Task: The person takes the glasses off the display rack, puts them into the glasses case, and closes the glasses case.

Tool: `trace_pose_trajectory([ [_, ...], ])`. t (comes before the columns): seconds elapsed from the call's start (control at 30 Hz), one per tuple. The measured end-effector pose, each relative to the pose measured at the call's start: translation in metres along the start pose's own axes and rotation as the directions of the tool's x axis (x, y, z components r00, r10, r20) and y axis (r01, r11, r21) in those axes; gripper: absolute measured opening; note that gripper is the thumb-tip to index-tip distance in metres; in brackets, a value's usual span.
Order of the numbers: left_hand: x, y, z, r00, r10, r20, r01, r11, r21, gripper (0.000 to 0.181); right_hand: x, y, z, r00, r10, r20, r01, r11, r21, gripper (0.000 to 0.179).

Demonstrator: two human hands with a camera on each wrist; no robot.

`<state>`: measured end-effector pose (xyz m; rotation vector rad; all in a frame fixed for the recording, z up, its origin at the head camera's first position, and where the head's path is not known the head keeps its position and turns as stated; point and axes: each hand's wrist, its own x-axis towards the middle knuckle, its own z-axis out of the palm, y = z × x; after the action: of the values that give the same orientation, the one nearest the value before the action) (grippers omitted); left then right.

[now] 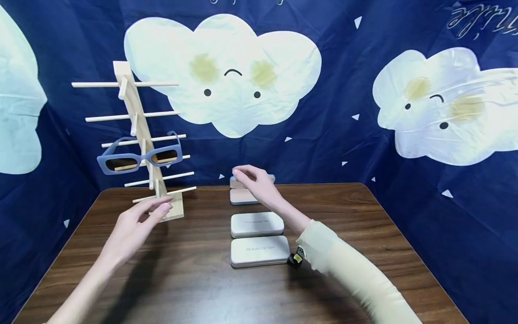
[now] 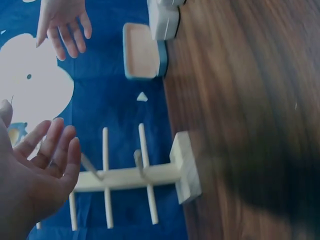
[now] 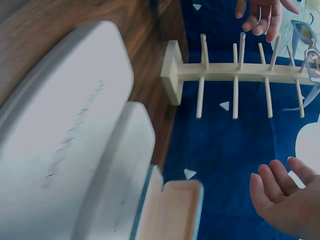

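Note:
Blue-framed sunglasses (image 1: 146, 158) sit on the pegs of a wooden glasses rack (image 1: 139, 118) at the back left of the table. My left hand (image 1: 130, 228) hovers in front of the rack's foot, fingers loosely bent and holding nothing. In the left wrist view that empty left hand (image 2: 42, 172) overlaps the rack's upper pegs. My right hand (image 1: 260, 183) hangs over an eyeglass case (image 1: 241, 196) that stands open, blue outside and pinkish inside. Relaxed, empty fingers show on the right hand (image 3: 286, 196) in the right wrist view. Part of the open case is hidden behind this hand.
Two white lidded eyeglass cases, a nearer one (image 1: 259, 257) and a farther one (image 1: 257, 224), lie in line in front of the open case. A blue cloth (image 1: 340, 135) with clouds hangs behind the brown wooden table (image 1: 194, 288).

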<state>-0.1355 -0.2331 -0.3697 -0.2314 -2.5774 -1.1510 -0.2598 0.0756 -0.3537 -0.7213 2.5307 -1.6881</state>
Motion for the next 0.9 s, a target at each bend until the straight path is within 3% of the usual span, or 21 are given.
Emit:
trace_pose_trajectory([
  [0.17, -0.002, -0.004, -0.02, 0.998, 0.012, -0.055, -0.011, 1.0, 0.009, 0.029, 0.012, -0.014, 0.008, 1.0, -0.003, 0.014, 0.002, 0.999, 0.033, 0.042],
  [0.4, 0.0, -0.013, -0.043, 0.988, 0.034, -0.15, -0.051, 0.992, -0.112, 0.032, 0.03, -0.032, 0.024, 1.0, 0.002, 0.023, -0.004, 0.997, 0.077, 0.041],
  [0.53, 0.003, -0.02, -0.056, 0.983, -0.019, -0.185, -0.012, 0.986, -0.164, 0.031, 0.039, -0.042, 0.033, 0.999, 0.029, 0.033, -0.033, 0.994, 0.106, 0.042],
  [0.67, 0.009, -0.026, -0.066, 0.98, -0.083, -0.18, 0.04, 0.972, -0.23, 0.033, 0.046, -0.052, 0.042, 0.998, 0.056, 0.038, -0.06, 0.991, 0.119, 0.042],
  [0.8, 0.015, -0.028, -0.074, 0.979, -0.121, -0.162, 0.056, 0.933, -0.355, 0.034, 0.052, -0.06, 0.05, 0.996, 0.069, 0.051, -0.075, 0.989, 0.127, 0.044],
  [0.9, 0.02, -0.029, -0.079, 0.979, -0.143, -0.144, 0.051, 0.86, -0.508, 0.031, 0.057, -0.066, 0.054, 0.996, 0.067, 0.06, -0.075, 0.987, 0.142, 0.046],
])
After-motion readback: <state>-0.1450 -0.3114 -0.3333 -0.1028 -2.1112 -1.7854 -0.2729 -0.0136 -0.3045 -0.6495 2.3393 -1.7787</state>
